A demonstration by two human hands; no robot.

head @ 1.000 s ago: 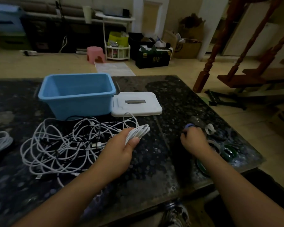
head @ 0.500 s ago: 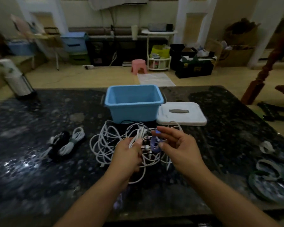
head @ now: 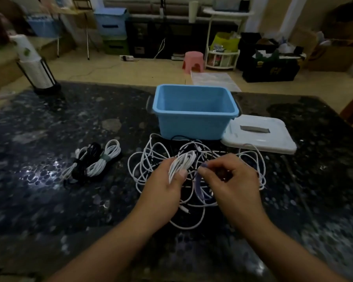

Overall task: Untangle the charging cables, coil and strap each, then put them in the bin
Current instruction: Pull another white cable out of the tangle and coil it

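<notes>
- The left hand [head: 165, 186] is closed round a coiled bundle of white charging cable [head: 181, 164], thumb pressed across the front of the loops, fingers curled behind; the top of the coil fans out above the thumb.
- The right hand [head: 230, 180] is mostly curled, its thumb and forefinger pinching the upper end of a thin purple strap [head: 198, 186] that hangs down between the two hands, just beside the held coil.
- Below and behind both hands lies the loose tangle of white and black charging cables [head: 151, 159], sprawled on the dark speckled stone tabletop [head: 49, 200]; one loop trails toward the near edge, another reaches out to the right under the lid.
- The open light-blue plastic bin [head: 194, 112] stands just beyond the tangle — a dark cable runs along its base. I can see nothing inside it from here.
- Its flat white lid with a grey handle slot [head: 259, 135] lies on the tabletop, against the bin's right side.
- To the left, well apart from the tangle, sit the finished bundles of white and black cable [head: 96, 159], one white one cinched with a greyish band.
- Both forearms come in from the near edge, angled inward so the hands meet over the middle of the tangle — backs of the hands toward me.
- At the far left corner stands a white cylinder in a black wire stand [head: 35, 64].
</notes>
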